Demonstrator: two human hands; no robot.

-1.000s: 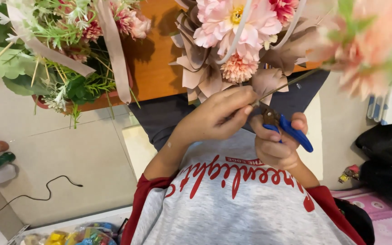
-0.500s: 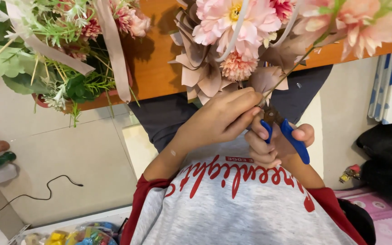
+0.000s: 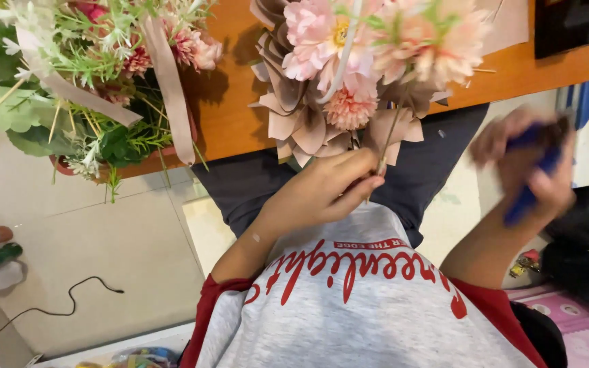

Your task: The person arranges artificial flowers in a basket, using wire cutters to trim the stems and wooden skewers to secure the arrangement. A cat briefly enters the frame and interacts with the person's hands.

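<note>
While the left hand (image 3: 322, 191) pinches a thin flower stem (image 3: 391, 129) under the pink bouquet (image 3: 349, 75) at 12 o'clock, the right hand (image 3: 533, 167), blurred at 3 o'clock, grips blue-handled scissors (image 3: 526, 197). Risk: stem slipping; blades nicking petals.

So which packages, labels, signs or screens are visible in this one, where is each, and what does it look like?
Dark screen-like panel: top right corner on the orange table, rectangular, black; too cropped to tell what device.
Printed lettering: across the grey shirt below the left hand, red script on grey.
Colourful packet: bottom edge at left, crinkled, mixed bright colours.
Pink printed sheet: bottom right, flat, pink with round marks.
</note>
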